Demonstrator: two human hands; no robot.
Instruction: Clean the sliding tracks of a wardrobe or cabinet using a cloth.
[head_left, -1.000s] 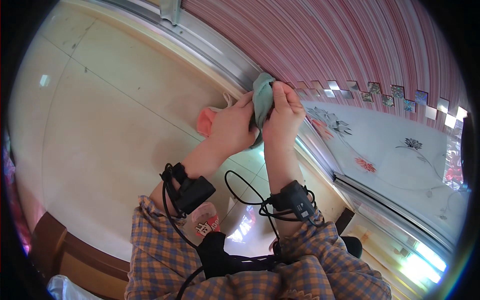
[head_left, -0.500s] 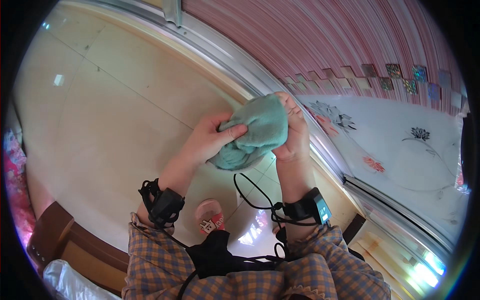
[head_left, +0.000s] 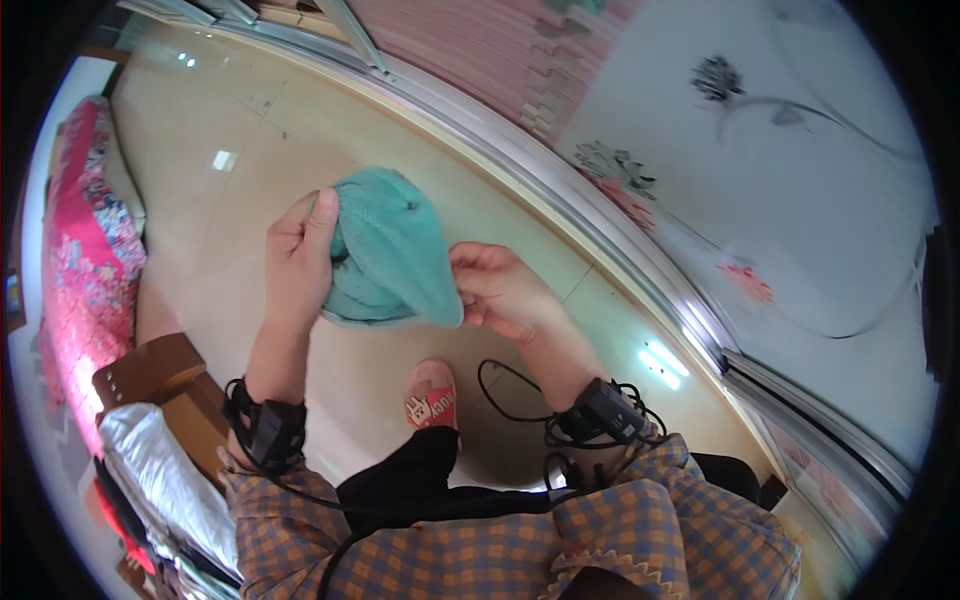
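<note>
A teal plush cloth [head_left: 395, 250], folded into a loose pouch-like bundle with a small dark spot near its top, is held up in front of me. My left hand [head_left: 303, 255] grips its left edge, the thumb lying on the near face and the fingers behind. At the bundle's lower right edge, my right hand [head_left: 500, 288] pinches the fabric with bent fingers. Part of those fingertips is hidden behind the cloth. Dark folds show along the left side of the bundle.
A sliding wardrobe door [head_left: 760, 230] with flower prints and its metal track [head_left: 500, 155] run along the right. Brown wooden furniture [head_left: 160, 365], a silvery cover [head_left: 165, 480] and pink floral fabric [head_left: 95, 270] line the left. Black cables [head_left: 510, 380] hang at my wrists. A pink slipper [head_left: 430, 395] stands below.
Both hands and the cloth have moved left. My left hand now grips the cloth's left edge, and my right hand has turned from behind it to its lower right edge. The view has shifted.
</note>
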